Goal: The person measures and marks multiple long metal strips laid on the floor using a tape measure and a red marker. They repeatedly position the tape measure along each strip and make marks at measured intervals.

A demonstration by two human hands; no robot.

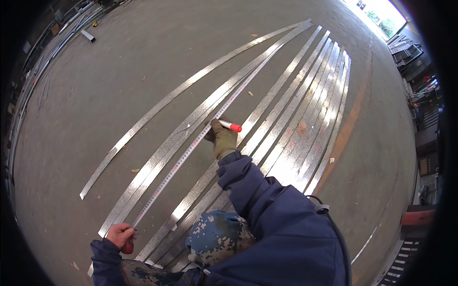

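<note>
My bare left hand [120, 236] is closed at the lower left around a tape measure, whose red case [128, 247] shows below the fingers. From there the pale tape blade [177, 164] runs out toward the far end of the metal strips. Midway along it, my gloved right hand [224, 139] is closed on a marker [231, 126] with a white barrel and a red end. The fingertips are at the blade, but whether they pinch it I cannot tell. Beside the blade lies a pair of long shiny metal strips [200, 112], edge to edge.
A single curved metal strip [164, 101] lies farther left on the concrete floor [143, 52]. Several more strips [305, 95] lie side by side on the right, partly under my arm. Metal stock [57, 47] lines the left wall; racks [404, 50] stand right of a bright doorway [381, 16].
</note>
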